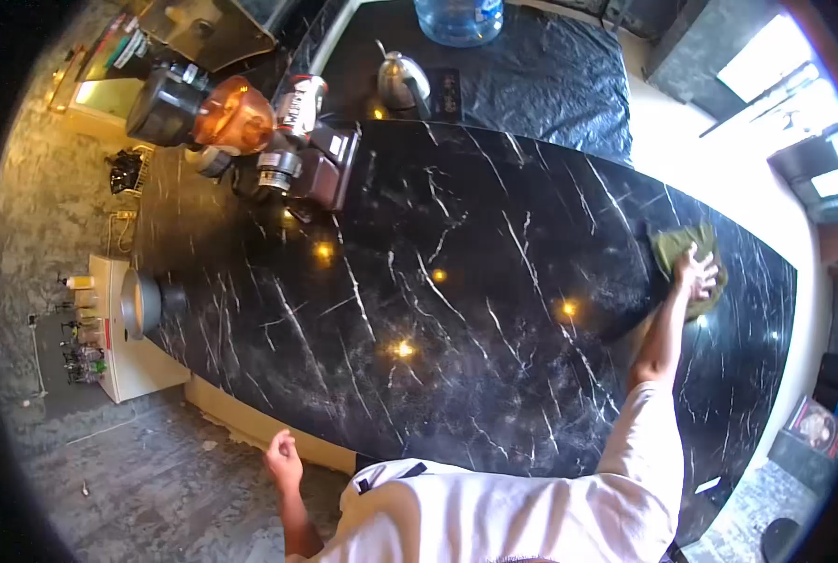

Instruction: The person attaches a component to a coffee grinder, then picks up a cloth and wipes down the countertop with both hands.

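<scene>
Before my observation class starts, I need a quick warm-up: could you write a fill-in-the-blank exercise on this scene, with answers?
1. The right hand rests on a cloth whose colour is ____.
2. The left hand, off the countertop, holds ____.
3. The countertop is black with ____ veins.
4. The large water bottle at the top of the picture is tinted ____.

Missing words: green; nothing; white; blue.
</scene>
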Tool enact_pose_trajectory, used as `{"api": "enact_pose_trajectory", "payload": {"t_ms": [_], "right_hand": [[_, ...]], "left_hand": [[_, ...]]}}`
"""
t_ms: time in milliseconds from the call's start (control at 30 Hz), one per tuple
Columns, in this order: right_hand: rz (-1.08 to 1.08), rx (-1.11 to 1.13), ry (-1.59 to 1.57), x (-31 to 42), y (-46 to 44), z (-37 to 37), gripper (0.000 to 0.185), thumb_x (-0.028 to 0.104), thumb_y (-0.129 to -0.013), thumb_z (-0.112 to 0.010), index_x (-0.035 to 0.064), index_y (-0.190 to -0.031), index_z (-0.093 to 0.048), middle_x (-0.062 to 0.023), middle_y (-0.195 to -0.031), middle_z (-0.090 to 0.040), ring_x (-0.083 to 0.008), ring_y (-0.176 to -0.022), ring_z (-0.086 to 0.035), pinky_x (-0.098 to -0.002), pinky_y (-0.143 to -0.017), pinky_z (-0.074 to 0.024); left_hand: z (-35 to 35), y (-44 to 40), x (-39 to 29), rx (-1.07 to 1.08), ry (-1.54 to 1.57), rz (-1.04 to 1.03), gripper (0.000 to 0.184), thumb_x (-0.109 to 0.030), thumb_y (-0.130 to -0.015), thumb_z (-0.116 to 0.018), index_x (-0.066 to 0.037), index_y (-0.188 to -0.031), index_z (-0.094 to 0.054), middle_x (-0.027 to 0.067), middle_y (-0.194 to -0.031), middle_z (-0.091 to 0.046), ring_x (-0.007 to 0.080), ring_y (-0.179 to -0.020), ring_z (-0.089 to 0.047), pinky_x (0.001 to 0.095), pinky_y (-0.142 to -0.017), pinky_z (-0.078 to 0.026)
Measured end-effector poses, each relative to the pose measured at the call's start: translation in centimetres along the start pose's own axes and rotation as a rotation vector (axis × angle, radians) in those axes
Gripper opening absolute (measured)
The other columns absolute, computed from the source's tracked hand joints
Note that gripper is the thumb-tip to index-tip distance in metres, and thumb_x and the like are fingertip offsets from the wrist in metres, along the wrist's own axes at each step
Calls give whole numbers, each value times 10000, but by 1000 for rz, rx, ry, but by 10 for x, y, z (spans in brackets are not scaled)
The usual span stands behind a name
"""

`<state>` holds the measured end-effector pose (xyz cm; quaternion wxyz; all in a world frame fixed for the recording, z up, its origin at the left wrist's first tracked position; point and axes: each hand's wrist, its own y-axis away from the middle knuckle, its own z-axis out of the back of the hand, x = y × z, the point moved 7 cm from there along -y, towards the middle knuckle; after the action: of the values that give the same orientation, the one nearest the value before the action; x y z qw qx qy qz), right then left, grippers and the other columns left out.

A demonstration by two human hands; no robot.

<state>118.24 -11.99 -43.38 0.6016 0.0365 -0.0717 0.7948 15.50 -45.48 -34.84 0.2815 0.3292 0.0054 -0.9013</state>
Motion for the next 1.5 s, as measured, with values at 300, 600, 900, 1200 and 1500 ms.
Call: {"api": "enact_pose_trajectory", "payload": {"t_ms": [300, 600, 900, 1200, 1500], "right_hand": [[323, 226, 68, 134, 208, -16, 853, 756, -999, -184, 252, -1684, -127, -75, -1759, -43, -436, -1598, -17, -743, -1212, 28], [1360, 467, -271, 258, 733, 84, 750, 404, -899, -562, 115, -1570, -394, -229, -1674, -250, -482, -1539, -195, -715, -1212, -156], [1753, 617, -705, 127, 922, 89, 816, 423, -865, -641, 152, -1594, -393, -124, -1717, -246, -358, -1584, -211, -645, -1258, -165], [1003, 462, -473, 9, 488, 102, 702, 400, -906, -613, 228, -1569, -462, -77, -1676, -360, -344, -1485, -420, -446, -1178, -438], [35, -3, 164, -341, 110, 59, 794, 696, -986, -394, 294, -1661, -279, -58, -1730, -252, -349, -1573, -249, -588, -1249, -202]], "left_hand": [[34, 56, 105, -162, -76, 114, 452, 86, -875, -547, -33, -1302, -633, 81, -975, -674, 181, -764, -620, 284, -704, -518], [33, -99, 73, -302, 222, -148, 566, 75, -881, -513, -76, -1425, -552, 73, -1040, -608, 179, -799, -577, 273, -719, -501], [46, -156, 32, -311, 374, -187, 509, 6, -936, -501, -93, -1433, -549, 67, -1029, -617, 174, -780, -570, 271, -698, -503], [-11, -132, 7, -233, 450, -193, 473, 0, -964, -498, -92, -1425, -556, 64, -1012, -629, 161, -779, -578, 270, -688, -507], [-87, -40, -77, -28, 163, -386, 365, -49, -986, -514, -56, -1331, -634, 48, -888, -639, 159, -727, -571, 282, -653, -495]]}}
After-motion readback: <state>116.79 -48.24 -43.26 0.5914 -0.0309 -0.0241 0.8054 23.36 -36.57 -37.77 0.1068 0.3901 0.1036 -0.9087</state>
